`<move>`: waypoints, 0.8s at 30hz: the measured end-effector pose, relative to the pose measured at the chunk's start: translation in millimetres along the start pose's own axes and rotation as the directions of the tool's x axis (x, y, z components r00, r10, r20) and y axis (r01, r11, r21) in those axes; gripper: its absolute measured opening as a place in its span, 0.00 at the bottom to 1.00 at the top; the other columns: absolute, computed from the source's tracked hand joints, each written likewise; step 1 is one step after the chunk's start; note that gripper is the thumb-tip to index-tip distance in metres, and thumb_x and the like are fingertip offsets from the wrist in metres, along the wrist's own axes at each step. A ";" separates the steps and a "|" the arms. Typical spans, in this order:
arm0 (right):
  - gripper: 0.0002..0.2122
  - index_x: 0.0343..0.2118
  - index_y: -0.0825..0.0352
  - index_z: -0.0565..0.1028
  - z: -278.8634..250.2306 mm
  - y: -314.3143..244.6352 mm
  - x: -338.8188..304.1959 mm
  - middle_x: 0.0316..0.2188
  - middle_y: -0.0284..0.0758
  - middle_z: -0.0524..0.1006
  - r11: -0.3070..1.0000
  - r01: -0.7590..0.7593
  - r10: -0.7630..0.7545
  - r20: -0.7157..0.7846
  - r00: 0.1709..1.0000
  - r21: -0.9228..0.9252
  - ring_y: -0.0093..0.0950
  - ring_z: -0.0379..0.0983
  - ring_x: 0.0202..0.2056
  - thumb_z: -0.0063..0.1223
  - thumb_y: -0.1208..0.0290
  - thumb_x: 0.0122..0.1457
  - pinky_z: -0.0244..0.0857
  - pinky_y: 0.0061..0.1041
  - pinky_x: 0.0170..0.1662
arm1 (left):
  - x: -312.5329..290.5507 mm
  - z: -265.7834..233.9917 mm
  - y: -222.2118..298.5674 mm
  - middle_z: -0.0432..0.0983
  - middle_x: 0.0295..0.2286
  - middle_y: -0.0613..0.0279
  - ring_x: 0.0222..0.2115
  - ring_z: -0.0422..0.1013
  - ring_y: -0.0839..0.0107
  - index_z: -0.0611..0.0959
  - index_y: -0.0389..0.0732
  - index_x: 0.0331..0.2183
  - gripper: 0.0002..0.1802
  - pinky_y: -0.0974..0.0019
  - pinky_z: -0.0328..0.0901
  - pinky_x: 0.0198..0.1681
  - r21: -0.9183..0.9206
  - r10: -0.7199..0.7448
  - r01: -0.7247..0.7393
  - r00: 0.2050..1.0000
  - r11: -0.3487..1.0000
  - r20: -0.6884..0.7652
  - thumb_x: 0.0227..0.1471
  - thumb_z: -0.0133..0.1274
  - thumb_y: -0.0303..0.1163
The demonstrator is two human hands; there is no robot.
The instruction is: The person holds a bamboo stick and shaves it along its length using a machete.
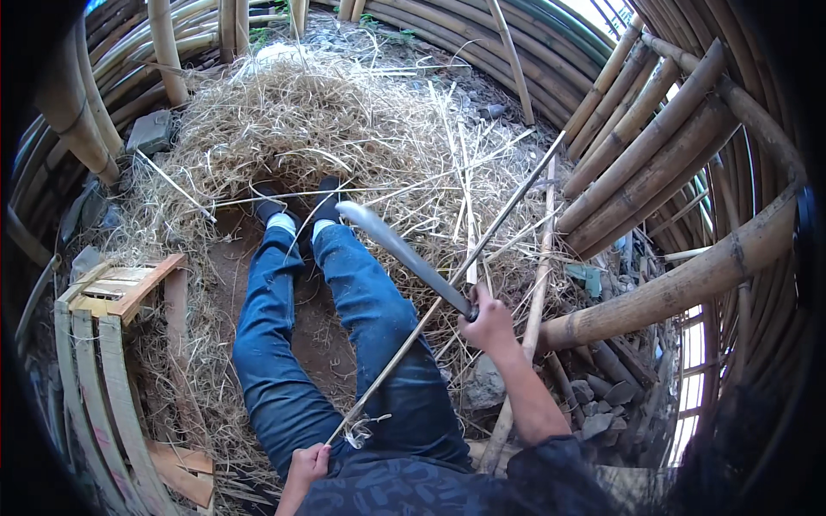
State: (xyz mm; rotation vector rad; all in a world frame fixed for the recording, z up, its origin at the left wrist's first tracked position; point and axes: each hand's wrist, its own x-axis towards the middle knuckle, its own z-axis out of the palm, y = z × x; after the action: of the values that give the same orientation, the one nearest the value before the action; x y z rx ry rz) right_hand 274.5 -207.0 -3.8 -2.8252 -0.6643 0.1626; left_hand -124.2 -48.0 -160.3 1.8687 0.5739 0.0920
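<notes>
My right hand (489, 322) is closed around the dark handle of a machete (400, 248). Its broad grey blade points up and left over my right shin, with a pale, glinting tip. Near my lap, my left hand (306, 469) grips the lower end of a long, thin bamboo strip (387, 371). The strip slants up to the right across my thigh and behind the machete near its handle; whether the two touch I cannot tell. Pale curled shavings (360, 433) cling to the strip just above my left hand.
Dry straw (301, 112) heaps around my outstretched legs, with several loose bamboo strips (469, 193) lying on it. A wooden crate (112, 378) stands at left. A thick bamboo pole (671, 297) juts in from the right above stones (598, 421). Bamboo walls (482, 52) curve around.
</notes>
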 end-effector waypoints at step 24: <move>0.07 0.23 0.66 0.73 -34.0 36.9 67.2 0.19 0.42 0.76 0.944 0.050 -0.105 -0.153 0.983 -0.327 0.39 0.76 0.23 0.55 0.67 0.45 0.70 0.34 0.28 | -0.6 -2.5 13.8 0.69 0.12 0.52 0.14 0.70 0.53 0.75 0.39 0.18 0.16 0.59 0.61 0.16 -0.014 -0.024 0.024 1.000 1.000 -0.005 0.55 0.50 0.34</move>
State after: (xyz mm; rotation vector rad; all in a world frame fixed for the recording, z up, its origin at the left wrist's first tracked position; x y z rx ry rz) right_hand 355.5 -215.7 16.1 -3.0666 -0.8280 -0.2190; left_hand -120.8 -49.6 -146.8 1.8478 0.5975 0.0855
